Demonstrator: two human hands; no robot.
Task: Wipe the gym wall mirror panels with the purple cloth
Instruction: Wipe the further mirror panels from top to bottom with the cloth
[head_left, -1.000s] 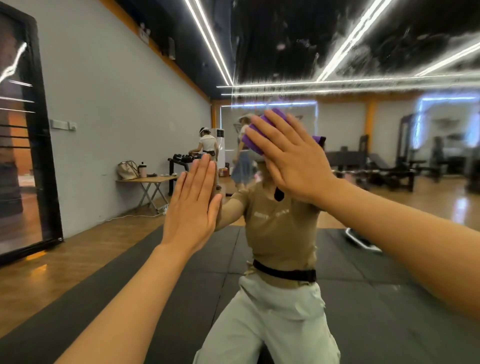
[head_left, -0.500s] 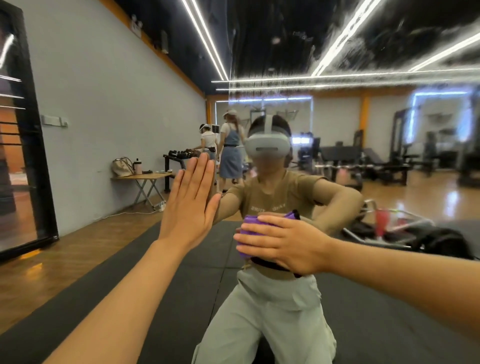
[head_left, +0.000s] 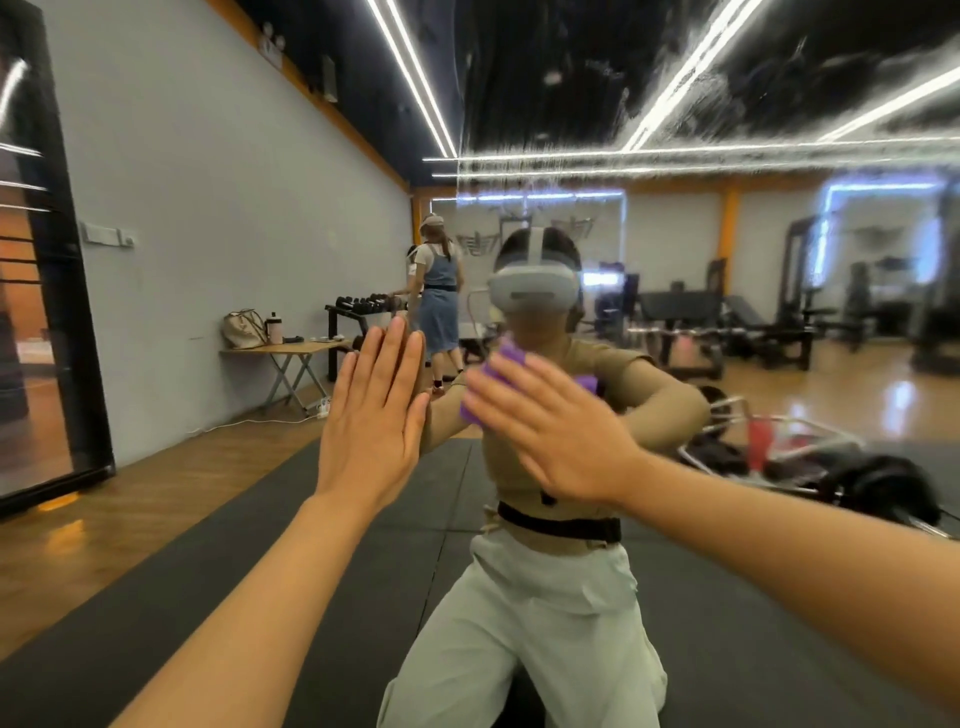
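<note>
Both hands are up against the glass in the head view: my left hand (head_left: 371, 410) lies flat on the large frameless wall mirror panel (head_left: 727, 93), fingers straight, together and pointing up, holding nothing and apparently only bracing me, while my right hand (head_left: 556, 431) presses the folded purple microfibre cloth (head_left: 501, 364) to the glass with its fingers spread and fairly straight, slanting up and to the left. The cloth sits between palm and mirror at about chest height, just right of the left hand but not touching it; only its upper-left corner and a sliver past the knuckles show, the rest hidden under the hand. From those two visible ends I judge its long axis to run roughly left to right, tilted a little, across the line of my fingers, though I cannot be sure of its full shape. I judge the step in hand to be the wiping stroke itself, mid-pass on this panel. Smeary streaks show high on the glass, so much of the upper area looks undone. The next move calls for even pressure through a flat palm, overlapping passes, and a longer reach upward toward those streaks, with the left hand giving steady support.
</note>
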